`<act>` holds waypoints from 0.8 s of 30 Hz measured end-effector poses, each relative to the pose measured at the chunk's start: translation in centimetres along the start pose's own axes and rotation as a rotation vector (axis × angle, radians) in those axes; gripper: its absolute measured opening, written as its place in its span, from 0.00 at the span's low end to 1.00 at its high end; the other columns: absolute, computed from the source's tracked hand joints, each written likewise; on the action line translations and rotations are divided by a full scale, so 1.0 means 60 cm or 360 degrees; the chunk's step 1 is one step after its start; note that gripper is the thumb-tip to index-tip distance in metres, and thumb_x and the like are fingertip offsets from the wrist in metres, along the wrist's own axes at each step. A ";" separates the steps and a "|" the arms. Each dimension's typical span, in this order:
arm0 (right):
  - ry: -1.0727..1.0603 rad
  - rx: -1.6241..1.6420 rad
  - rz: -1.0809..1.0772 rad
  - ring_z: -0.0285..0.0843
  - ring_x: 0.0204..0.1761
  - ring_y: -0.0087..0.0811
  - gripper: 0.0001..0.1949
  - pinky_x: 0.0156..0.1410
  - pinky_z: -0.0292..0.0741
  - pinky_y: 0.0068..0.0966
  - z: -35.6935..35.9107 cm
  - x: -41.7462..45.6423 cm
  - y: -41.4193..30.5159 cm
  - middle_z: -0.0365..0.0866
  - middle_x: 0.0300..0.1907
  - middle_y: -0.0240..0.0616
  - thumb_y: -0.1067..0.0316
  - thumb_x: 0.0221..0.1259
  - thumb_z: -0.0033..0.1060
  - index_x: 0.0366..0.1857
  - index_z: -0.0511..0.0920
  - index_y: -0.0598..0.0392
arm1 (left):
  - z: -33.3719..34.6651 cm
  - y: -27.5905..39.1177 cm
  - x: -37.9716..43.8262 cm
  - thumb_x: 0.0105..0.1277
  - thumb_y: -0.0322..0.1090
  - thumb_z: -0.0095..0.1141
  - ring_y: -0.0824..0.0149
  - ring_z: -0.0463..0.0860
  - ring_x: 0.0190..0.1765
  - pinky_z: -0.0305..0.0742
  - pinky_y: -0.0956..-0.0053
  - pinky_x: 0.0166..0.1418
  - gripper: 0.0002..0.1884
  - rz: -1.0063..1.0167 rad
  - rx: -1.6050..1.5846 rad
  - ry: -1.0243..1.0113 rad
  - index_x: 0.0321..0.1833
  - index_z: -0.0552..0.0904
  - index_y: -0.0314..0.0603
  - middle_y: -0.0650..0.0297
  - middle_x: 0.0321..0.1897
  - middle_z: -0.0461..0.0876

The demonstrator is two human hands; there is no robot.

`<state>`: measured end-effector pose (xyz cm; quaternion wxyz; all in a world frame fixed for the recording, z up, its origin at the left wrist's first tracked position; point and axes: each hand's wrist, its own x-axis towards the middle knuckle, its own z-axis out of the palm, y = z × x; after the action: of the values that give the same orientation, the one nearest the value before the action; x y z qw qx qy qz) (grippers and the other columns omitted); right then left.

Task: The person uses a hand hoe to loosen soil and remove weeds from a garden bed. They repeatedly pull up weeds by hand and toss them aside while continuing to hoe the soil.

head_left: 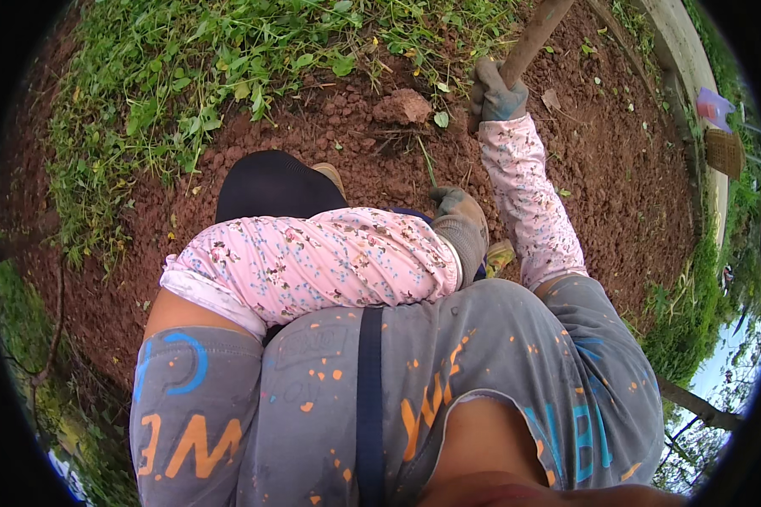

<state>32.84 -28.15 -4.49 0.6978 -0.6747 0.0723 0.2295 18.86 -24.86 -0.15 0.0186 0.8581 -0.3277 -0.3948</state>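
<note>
My right hand (498,95), in a soiled knit work glove, is closed around a thick wooden handle (536,39) that runs up out of view; the tool's head cannot be made out. My left hand (460,212), in a similar grey glove, reaches across the front of my body, low over the soil. A thin green plant stem (427,161) sticks out from its pinched fingertips. Ahead of the hands lie a large clod of reddish soil (406,106) and smaller clods. A black-clad knee (276,187) shows beside my left forearm, with part of a shoe (330,174) beyond.
Leafy green weeds (228,57) cover the ground ahead and to the left. Bare reddish soil (621,171) spreads to the right, up to a concrete edge (691,51). A woven basket (725,153) and a purple plastic item (715,109) stand there. Branches show at both sides.
</note>
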 end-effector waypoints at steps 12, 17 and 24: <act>-0.0082 -0.0587 0.0362 0.63 0.13 0.18 0.16 0.18 0.61 0.20 -0.068 -0.052 0.039 0.69 0.15 0.24 0.54 0.54 0.69 0.33 0.77 0.57 | 0.038 0.032 0.034 0.65 0.39 0.57 0.68 0.85 0.42 0.76 0.66 0.39 0.14 -0.0226 0.0047 0.0040 0.52 0.85 0.52 0.72 0.39 0.86; 0.0087 -0.0144 0.0120 0.63 0.11 0.21 0.15 0.17 0.61 0.20 -0.069 -0.098 0.041 0.69 0.12 0.27 0.54 0.58 0.66 0.25 0.76 0.54 | 0.016 0.036 0.009 0.65 0.41 0.58 0.66 0.85 0.46 0.76 0.65 0.40 0.16 0.0007 -0.0016 -0.0165 0.54 0.84 0.50 0.69 0.47 0.85; -0.0021 -0.0948 0.1164 0.70 0.19 0.23 0.15 0.24 0.67 0.22 -0.269 -0.177 0.336 0.76 0.20 0.31 0.55 0.54 0.70 0.33 0.81 0.55 | -0.025 -0.027 -0.003 0.63 0.39 0.61 0.63 0.86 0.44 0.79 0.62 0.39 0.20 -0.0065 0.0099 -0.0107 0.57 0.81 0.45 0.65 0.44 0.86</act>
<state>18.42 -46.57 -19.71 0.3476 -0.7742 0.2319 0.4754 20.70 -23.80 0.54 -0.0273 0.8511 -0.3228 -0.4132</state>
